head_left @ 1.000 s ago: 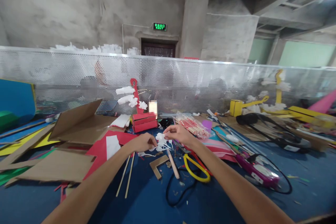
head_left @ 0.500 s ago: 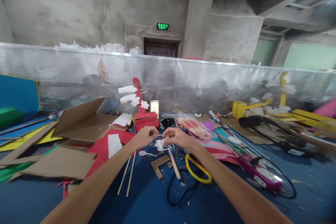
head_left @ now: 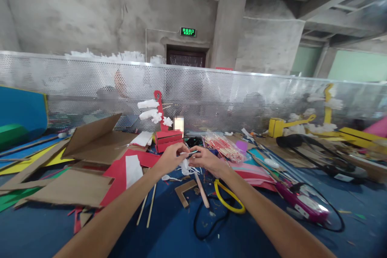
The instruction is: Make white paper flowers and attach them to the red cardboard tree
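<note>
My left hand point(head_left: 171, 157) and my right hand point(head_left: 209, 160) meet above the middle of the blue table, fingertips pinched almost together. Between them runs a small thin white strip point(head_left: 192, 153), its ends hidden by the fingers; its material is too small to tell. Just below lies or hangs a crumpled white piece point(head_left: 185, 167), partly behind my right fingers; I cannot tell whether it is held. Nearer to me are a pale pink stick point(head_left: 202, 191) and an L-shaped piece of cardboard point(head_left: 182, 196). Behind my hands stands a red box point(head_left: 169, 141) with a red upright bearing white flower shapes.
Cardboard sheets point(head_left: 69, 187) and red card point(head_left: 116, 177) cover the left. Two thin wooden sticks point(head_left: 152, 205) lie by my left forearm. Yellow-handled scissors point(head_left: 227, 198), a bag of red-and-white sticks point(head_left: 225, 147) and a purple device point(head_left: 302, 203) with a black cable lie right. A perforated metal screen point(head_left: 205, 100) stands behind.
My hands have drawn closer together, and the left has turned inward, fingers nearer the right fingertips. The white strip now shows tilted between them. The table things look unmoved apart from a slight view shift.
</note>
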Motion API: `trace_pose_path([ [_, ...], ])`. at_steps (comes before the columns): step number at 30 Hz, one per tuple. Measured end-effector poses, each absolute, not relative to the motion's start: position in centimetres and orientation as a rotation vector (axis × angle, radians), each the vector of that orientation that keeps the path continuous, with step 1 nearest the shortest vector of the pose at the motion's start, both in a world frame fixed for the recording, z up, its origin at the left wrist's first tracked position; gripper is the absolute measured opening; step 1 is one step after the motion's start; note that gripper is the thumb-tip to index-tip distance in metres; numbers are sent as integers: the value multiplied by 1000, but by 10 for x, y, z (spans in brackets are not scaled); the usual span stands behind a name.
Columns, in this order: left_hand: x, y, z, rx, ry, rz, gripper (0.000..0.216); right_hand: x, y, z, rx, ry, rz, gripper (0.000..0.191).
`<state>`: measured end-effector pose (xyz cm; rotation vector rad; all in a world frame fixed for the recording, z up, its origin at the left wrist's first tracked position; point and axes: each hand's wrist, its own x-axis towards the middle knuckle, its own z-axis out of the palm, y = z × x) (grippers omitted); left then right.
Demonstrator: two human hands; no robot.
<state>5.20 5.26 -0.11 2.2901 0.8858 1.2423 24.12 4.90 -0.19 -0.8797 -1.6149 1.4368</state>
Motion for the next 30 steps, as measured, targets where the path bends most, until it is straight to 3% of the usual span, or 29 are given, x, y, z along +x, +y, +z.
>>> trace_pose_path([
  [11, 48, 55, -3, 2384, 912, 1116, 19, 241, 48, 2, -887, -1632, 1336, 32],
  [24, 47, 49, 2, 2285, 871, 1135, 21, 251, 59, -2, -905, -1688, 1215, 28],
  [27, 45, 55, 0, 2284, 971, 1169, 28, 257, 62, 1, -941, -1700, 1151, 26],
  [30, 42, 64, -10, 2319, 1120, 1063, 20, 262, 63, 5, -976, -1672, 1106, 23],
])
